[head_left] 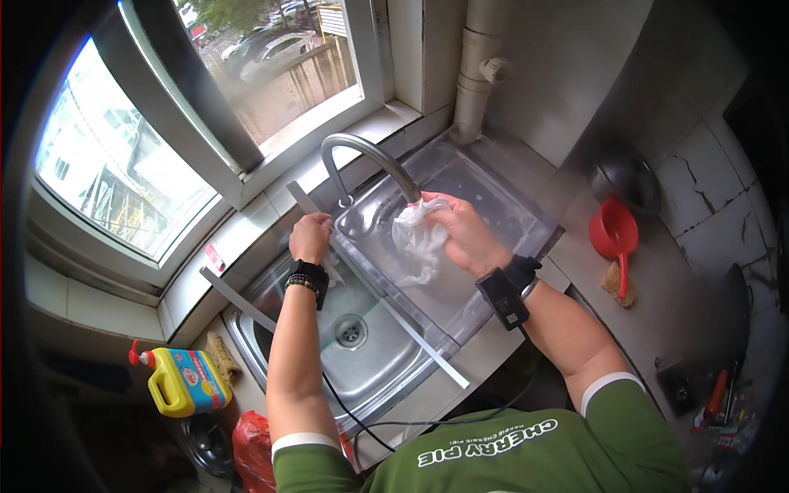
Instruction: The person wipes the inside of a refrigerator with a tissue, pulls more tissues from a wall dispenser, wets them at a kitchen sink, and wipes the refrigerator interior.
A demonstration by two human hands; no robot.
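My left hand (311, 237) is closed on the far edge of what looks like a clear panel with grey edge strips (427, 349), tilted over the left bowl of the metal sink (386, 393). Under the end of the curved faucet (362, 141), my right hand (470, 237) grips a crumpled, wet-looking white cloth (417, 238). Part of the cloth hangs down below the fingers. Beneath it lies a clear plastic bin (514, 193). I cannot tell whether water is running.
A yellow detergent jug (191, 382) and a brown sponge (220, 358) stand at the left. On the right counter are a red ladle (613, 228), another sponge (618, 285) and a dark pan (625, 177). A black cable (427, 422) crosses before my body.
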